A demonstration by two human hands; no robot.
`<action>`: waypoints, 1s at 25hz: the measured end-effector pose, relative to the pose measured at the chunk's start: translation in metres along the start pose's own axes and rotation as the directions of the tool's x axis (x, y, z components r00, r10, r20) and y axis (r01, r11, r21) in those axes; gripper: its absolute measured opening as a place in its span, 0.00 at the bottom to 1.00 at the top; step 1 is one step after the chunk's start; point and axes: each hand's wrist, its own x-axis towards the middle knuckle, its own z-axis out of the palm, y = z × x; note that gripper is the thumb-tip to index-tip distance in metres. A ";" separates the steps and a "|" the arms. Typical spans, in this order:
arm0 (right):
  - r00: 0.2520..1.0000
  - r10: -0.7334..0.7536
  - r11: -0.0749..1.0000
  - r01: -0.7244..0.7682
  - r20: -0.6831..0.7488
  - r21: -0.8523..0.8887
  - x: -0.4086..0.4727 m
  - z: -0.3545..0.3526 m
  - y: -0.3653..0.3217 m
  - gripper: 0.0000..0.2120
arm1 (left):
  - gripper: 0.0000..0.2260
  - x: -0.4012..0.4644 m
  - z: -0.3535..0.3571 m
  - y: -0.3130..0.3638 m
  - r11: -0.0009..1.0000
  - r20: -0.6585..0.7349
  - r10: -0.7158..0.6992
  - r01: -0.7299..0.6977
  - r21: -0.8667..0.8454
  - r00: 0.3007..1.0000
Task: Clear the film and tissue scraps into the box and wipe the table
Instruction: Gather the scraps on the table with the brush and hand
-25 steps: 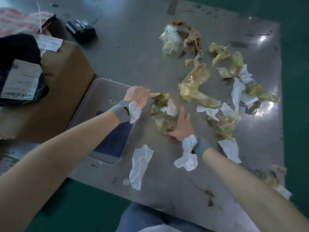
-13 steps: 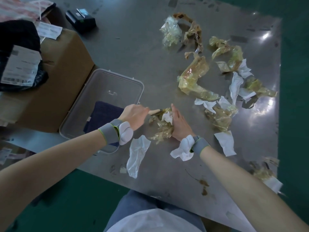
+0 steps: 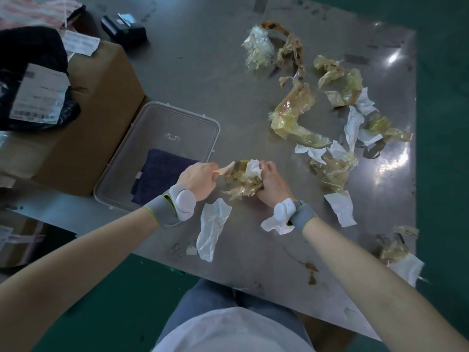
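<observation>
A clump of yellowish film and white tissue [image 3: 243, 180] sits just right of the clear plastic box [image 3: 177, 114]. My right hand [image 3: 272, 184] is closed around the clump's right side. My left hand [image 3: 199, 177] pinches a tan strip at its left end, over the box's right rim. A dark blue cloth [image 3: 157, 176] lies inside the box. More film scraps [image 3: 291, 115] and tissue pieces [image 3: 352, 125] lie scattered across the right half of the metal table [image 3: 203, 77]. A long white tissue [image 3: 213, 229] lies near the front edge.
A cardboard carton [image 3: 101, 110] with a black bag and labels stands left of the box. A small black device [image 3: 124, 27] lies at the back. More scraps [image 3: 396, 247] sit at the table's front right corner. Brown stains [image 3: 311, 271] mark the front.
Both hands drew the film and tissue clump toward me and toward the box. My right hand went from lying flat against it to closing around it.
</observation>
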 end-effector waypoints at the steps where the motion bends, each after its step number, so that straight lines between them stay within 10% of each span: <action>1: 1.000 0.011 0.999 -0.012 -0.027 -0.034 -0.002 -0.001 -0.002 0.20 | 0.10 -0.005 0.003 -0.003 1.000 -0.021 -0.013 0.013 -0.014 1.000; 9: 0.956 0.197 0.948 -0.243 -0.219 -0.207 -0.025 0.003 0.003 0.41 | 0.10 -0.067 0.011 -0.030 0.998 -0.121 -0.068 0.070 0.007 0.990; 25: 0.871 0.290 0.836 -0.432 -0.396 -0.338 -0.101 -0.001 0.071 0.40 | 0.07 -0.152 0.011 0.038 0.945 0.004 -0.203 0.195 0.261 0.979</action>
